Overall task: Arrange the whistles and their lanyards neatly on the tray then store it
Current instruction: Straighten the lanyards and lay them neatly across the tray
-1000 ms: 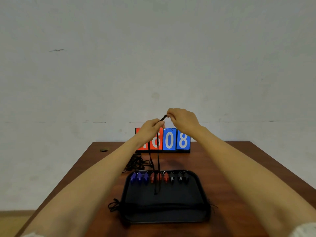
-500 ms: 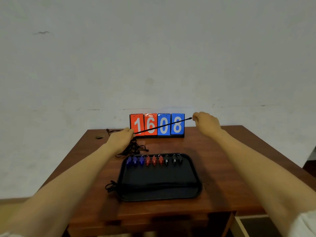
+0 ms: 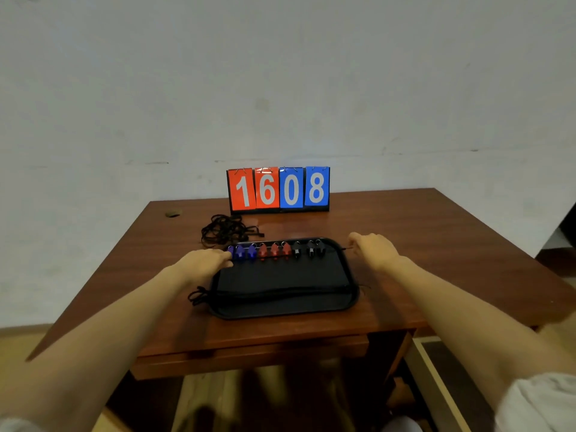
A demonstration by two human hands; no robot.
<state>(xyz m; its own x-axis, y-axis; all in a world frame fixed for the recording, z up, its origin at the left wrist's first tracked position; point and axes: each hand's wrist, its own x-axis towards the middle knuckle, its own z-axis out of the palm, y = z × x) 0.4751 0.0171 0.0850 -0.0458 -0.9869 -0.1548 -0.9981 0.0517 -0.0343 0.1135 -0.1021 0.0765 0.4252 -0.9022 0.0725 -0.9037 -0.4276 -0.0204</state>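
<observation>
— Pinching one end of a thin black lanyard, the right hand sits just off the tray's far right corner, thumb and forefinger closed on the cord. And the left?

— The left hand lies at the far left corner of the black tray, fingers curled towards the first blue whistle; whether it grips the cord's other end cannot be told. The cord appears to run along the row of whistles, three blue, three red, three black, lined up by the far rim.

— How would that cord handle?

— Limp and light, probably; it likely holds a straight line only while taut, so taking it by both ends seems wise. The whistles look small, hard and easily nudged out of line.

— What else lies about?

— More cords stretch across the tray's near side, spilling over its left edge. A tangled heap of lanyards waits on the wooden table, beyond the tray's left corner.

— Any writing?

— Behind, a flip scoreboard reads 16 in red, 08 in blue.
</observation>
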